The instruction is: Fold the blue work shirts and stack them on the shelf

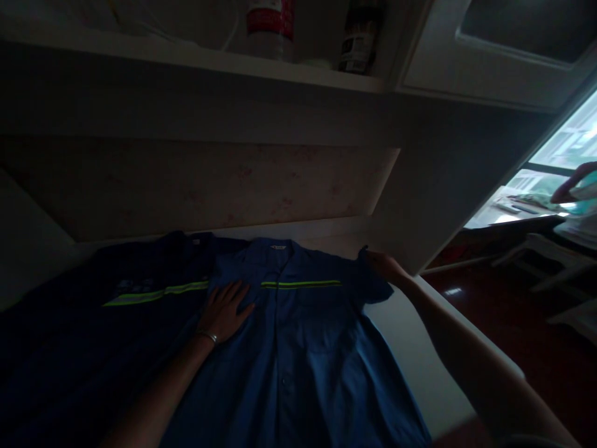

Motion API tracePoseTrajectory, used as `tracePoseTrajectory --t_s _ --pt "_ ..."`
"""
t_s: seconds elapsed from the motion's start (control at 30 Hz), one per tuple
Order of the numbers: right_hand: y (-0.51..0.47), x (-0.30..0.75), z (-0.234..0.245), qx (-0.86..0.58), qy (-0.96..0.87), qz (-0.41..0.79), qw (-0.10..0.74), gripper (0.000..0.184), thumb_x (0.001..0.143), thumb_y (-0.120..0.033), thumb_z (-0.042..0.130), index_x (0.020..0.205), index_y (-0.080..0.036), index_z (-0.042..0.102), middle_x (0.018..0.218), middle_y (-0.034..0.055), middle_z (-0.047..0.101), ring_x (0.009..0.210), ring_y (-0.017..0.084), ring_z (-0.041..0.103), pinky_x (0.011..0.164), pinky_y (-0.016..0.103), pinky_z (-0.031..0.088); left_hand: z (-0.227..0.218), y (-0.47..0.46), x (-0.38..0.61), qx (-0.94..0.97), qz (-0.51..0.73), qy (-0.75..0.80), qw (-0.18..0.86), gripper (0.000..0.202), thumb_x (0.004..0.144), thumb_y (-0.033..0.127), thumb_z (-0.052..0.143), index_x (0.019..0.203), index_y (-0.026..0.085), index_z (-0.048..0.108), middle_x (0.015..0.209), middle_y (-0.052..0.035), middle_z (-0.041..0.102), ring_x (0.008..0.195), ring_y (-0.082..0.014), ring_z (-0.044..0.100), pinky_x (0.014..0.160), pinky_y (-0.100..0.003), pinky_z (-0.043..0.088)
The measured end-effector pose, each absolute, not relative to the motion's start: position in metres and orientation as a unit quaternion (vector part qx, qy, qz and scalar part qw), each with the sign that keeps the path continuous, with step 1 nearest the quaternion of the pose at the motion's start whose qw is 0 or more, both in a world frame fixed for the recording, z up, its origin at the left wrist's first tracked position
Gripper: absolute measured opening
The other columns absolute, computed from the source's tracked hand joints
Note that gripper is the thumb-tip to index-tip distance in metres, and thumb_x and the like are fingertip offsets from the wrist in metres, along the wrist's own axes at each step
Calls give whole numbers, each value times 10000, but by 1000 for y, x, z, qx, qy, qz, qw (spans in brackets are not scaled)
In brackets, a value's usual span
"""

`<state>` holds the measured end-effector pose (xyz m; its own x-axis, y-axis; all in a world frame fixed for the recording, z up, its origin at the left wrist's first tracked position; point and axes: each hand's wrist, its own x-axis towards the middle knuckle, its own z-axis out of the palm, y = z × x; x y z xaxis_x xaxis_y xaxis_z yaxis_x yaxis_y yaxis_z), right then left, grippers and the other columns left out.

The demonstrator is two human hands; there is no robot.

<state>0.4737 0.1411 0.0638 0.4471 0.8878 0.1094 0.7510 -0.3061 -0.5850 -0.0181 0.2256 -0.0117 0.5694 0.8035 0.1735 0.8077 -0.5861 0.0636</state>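
Observation:
A blue short-sleeved work shirt (317, 330) lies spread front up on the white surface (420, 361), its collar toward the wall. A thin yellow-green stripe crosses its chest. My left hand (226, 311) rests flat on the chest at the left, fingers spread, with a bracelet at the wrist. My right hand (383, 266) pinches the end of the sleeve on the right, and that sleeve's tip is slightly raised. Beside the shirt on the left lies a darker navy work garment (93, 348) with a yellow-green reflective band; the blue shirt partly overlaps it.
Overhead runs a white shelf (186, 56) holding a bottle with a red label (270, 25) and a dark jar (358, 43). A cabinet side panel (448, 180) stands at the right. Farther right are a window (559, 155), white stools (545, 249), a reddish floor (494, 305) and another person (583, 193).

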Motion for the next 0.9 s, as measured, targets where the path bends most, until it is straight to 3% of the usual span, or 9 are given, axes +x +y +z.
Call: tracePoseTrajectory --t_s 0.1,0.27,0.37,0.47,0.57,0.63,0.7,0.83,0.9 --pt "159 444 79 -784 -534 137 285 175 868 -299 572 916 -220 721 825 59 718 943 282 638 819 335 459 -12 226 -18 -885 -97 -456 6 628 919 615 309 1433 272 423 1516 -56 408 1388 -272 352 1158 -538 172" --pt "181 373 77 -742 -566 238 270 209 842 -385 634 800 -195 710 636 28 671 688 215 657 682 293 497 -13 227 -18 -883 -96 -460 -7 614 914 613 331 1420 283 442 1512 -50 415 1387 -270 355 1162 -532 167" --pt "185 341 68 -709 -571 310 273 297 874 -467 580 945 -205 702 693 6 700 569 157 637 597 277 524 -12 227 -18 -882 -92 -462 -2 611 919 603 328 1425 278 434 1516 -49 408 1389 -272 351 1158 -538 168" --pt "178 336 67 -703 -563 313 301 381 926 -473 480 1140 -202 643 861 29 725 641 157 658 631 292 549 -12 227 -18 -884 -94 -458 -2 614 920 609 314 1429 284 426 1520 -49 402 1392 -266 347 1159 -534 165" --pt "152 344 67 -726 -555 257 313 412 940 -462 428 1134 -176 652 982 87 715 835 227 675 796 375 539 -13 227 -19 -885 -100 -454 -2 620 920 618 301 1426 285 432 1517 -49 407 1390 -265 351 1158 -530 169" --pt "124 345 59 -736 -564 221 303 416 923 -468 456 1146 -187 666 1137 116 683 1057 291 626 970 437 454 -13 227 -19 -885 -106 -454 1 624 921 618 295 1423 275 438 1512 -54 416 1388 -267 352 1156 -531 172" --pt "91 337 42 -735 -598 189 257 467 924 -480 450 1259 -202 619 1358 118 566 1290 317 468 1106 462 315 -13 226 -18 -886 -108 -452 1 630 922 619 289 1421 266 442 1508 -58 421 1387 -272 352 1154 -533 174" --pt "44 307 2 -720 -676 134 87 682 961 -566 288 1502 -150 308 1580 119 199 1461 322 108 1157 592 69 -12 224 -18 -886 -101 -453 1 623 921 606 304 1417 258 448 1509 -70 420 1379 -290 358 1145 -543 184" --pt "40 298 -8 -722 -678 126 59 726 959 -594 250 1520 -133 243 1589 119 133 1465 318 33 1143 619 -18 -10 221 -15 -885 -104 -454 10 611 923 582 320 1410 241 459 1500 -88 430 1372 -296 366 1143 -543 186"
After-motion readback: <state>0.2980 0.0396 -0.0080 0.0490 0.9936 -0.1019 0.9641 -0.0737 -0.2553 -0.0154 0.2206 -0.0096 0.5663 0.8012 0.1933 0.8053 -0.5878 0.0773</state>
